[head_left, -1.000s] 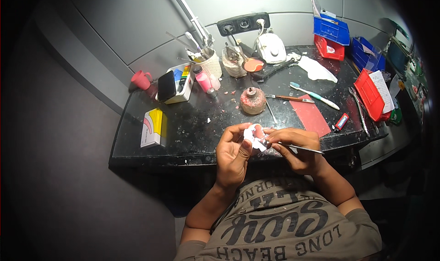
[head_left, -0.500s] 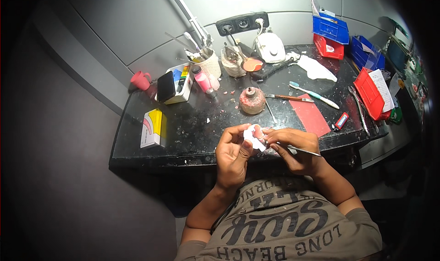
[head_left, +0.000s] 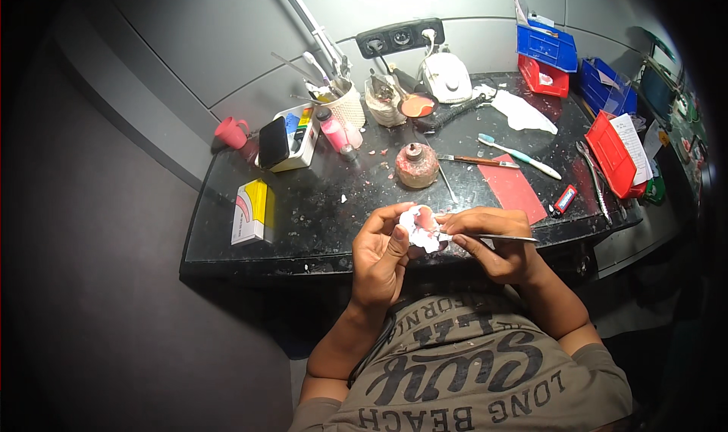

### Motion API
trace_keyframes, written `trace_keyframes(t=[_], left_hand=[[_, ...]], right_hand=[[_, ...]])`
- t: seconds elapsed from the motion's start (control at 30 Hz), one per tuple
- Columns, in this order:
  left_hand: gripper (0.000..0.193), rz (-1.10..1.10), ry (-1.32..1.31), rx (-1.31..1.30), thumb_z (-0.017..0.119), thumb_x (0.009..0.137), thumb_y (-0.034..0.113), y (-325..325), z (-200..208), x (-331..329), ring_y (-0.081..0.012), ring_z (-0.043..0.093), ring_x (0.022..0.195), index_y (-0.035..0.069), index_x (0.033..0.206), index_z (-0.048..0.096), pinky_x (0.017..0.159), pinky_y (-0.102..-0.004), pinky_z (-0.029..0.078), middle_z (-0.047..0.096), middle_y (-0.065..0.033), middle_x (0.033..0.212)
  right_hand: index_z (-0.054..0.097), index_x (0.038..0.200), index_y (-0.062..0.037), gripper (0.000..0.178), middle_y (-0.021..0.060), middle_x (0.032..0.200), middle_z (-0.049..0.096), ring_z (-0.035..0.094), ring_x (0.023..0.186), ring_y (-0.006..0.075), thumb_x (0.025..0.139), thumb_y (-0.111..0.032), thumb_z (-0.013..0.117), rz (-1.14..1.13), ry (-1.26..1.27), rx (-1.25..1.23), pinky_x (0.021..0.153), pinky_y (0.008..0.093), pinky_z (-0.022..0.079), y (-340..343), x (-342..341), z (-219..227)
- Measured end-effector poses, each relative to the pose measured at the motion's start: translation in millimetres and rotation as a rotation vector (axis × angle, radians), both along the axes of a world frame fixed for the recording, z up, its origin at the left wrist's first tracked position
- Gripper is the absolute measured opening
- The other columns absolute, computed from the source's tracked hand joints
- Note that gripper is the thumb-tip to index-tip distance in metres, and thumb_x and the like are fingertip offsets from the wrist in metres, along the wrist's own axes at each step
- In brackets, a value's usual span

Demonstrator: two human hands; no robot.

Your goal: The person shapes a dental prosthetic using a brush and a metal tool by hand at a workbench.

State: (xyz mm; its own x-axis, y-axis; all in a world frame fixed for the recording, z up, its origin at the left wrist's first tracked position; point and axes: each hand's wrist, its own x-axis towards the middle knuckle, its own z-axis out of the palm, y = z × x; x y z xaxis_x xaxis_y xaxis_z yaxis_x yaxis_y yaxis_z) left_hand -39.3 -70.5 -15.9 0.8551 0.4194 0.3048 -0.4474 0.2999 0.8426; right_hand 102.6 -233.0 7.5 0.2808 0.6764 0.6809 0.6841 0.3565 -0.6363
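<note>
Above the front edge of the bench, my left hand (head_left: 373, 265) grips a small white dental cast (head_left: 423, 241) with pink wax on it, thumb in front and fingers behind. My right hand (head_left: 497, 248) is closed round a slim metal carving tool (head_left: 512, 239), its shaft sticking out to the right. The tool's working end meets the cast's right side, partly hidden by my fingers. Beyond my hands stands a stained, round spirit burner (head_left: 416, 168). To its right lie a wooden-handled wax knife (head_left: 479, 161) and a pink wax sheet (head_left: 513, 191).
On the black bench (head_left: 303, 220) are a yellow-and-white box (head_left: 252, 214), a white tub (head_left: 303, 151) with a phone, pink bottles (head_left: 334, 131) and a toothbrush (head_left: 523, 159). Behind are a tool cup (head_left: 347, 106) and white device (head_left: 447, 79). Red and blue bins (head_left: 610, 155) line the right.
My left hand and the cast have shifted slightly left, and the cast has turned a little. The carving tool in my right hand now lies more level.
</note>
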Motion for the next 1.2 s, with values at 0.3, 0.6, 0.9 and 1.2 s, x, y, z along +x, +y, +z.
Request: trace_keyframes(t=[0.3,0.6,0.9,1.2], left_hand=[[0.05,-0.06,-0.008,-0.129,0.056,0.103,0.03,3.1,0.9,-1.2,-0.0277,0.065,0.112,-0.008,0.134,0.043,0.091,-0.0448,0.06,0.058,-0.0218,0.125],[0.046,0.043,-0.082,-0.034,0.06,0.101,0.026,-8.9,-0.8,3.6,-0.0185,0.066,0.103,-0.004,0.131,0.046,0.084,-0.031,0.059,0.06,-0.0152,0.122],[0.045,0.105,-0.084,-0.033,0.065,0.099,0.024,-13.6,-2.7,5.1,-0.015,0.065,0.1,-0.003,0.129,0.048,0.079,-0.0266,0.056,0.062,-0.0123,0.119],[0.043,0.069,-0.024,-0.111,0.059,0.102,0.029,-8.1,-3.3,4.0,-0.0182,0.066,0.099,-0.003,0.129,0.047,0.078,-0.0313,0.056,0.062,-0.0146,0.118]], right_hand=[[0.073,0.097,0.0032,0.012,0.0167,0.097,0.075,0.074,0.097,0.0297,0.085,0.004,0.07,0.056,0.052,0.027,0.084,0.0344,0.058,-1.6,-3.2,-4.8],[0.071,0.097,0.0039,0.013,0.017,0.097,0.074,0.074,0.096,0.0304,0.084,0.005,0.071,-0.023,0.021,0.047,0.084,0.0352,0.058,4.9,-6.8,-5.7],[0.07,0.101,0.0038,0.018,0.0183,0.1,0.074,0.074,0.097,0.0317,0.083,0.005,0.072,-0.062,-0.041,0.076,0.083,0.0356,0.058,7.8,-9.8,-6.2],[0.07,0.1,0.0041,0.016,0.0183,0.098,0.073,0.073,0.099,0.0316,0.084,0.005,0.071,-0.026,-0.024,0.073,0.084,0.0348,0.058,6.5,-8.0,-7.0]])
